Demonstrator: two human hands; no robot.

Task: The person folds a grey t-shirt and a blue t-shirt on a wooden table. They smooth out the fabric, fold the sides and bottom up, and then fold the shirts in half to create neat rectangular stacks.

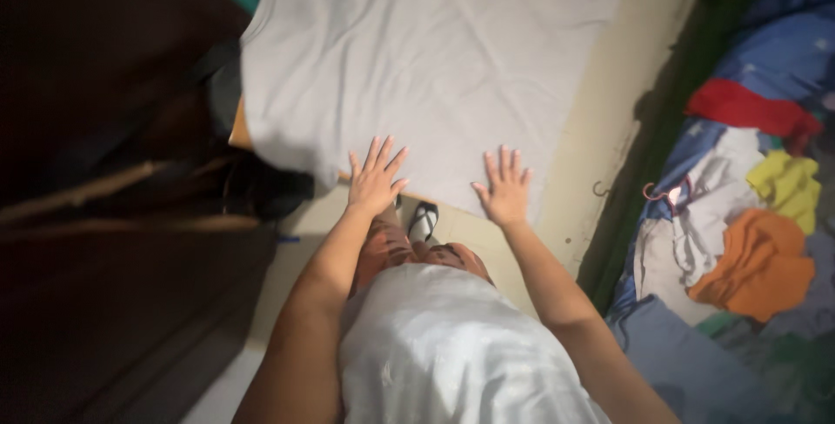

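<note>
While grey cloth lying flat, left hand and right hand pressing near edge, fingers splayed, gripping nothing; probably best smoothing outward evenly, tbh.

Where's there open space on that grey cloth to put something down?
The grey cloth lies bare beyond both hands, left hand and right hand, which press flat at its near edge. The clothes pile on the right is crowded.

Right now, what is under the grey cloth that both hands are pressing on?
A tan wooden edge shows under the flat grey cloth at its left side. The left hand and right hand lie flat on top. The rest of that surface is covered.
</note>
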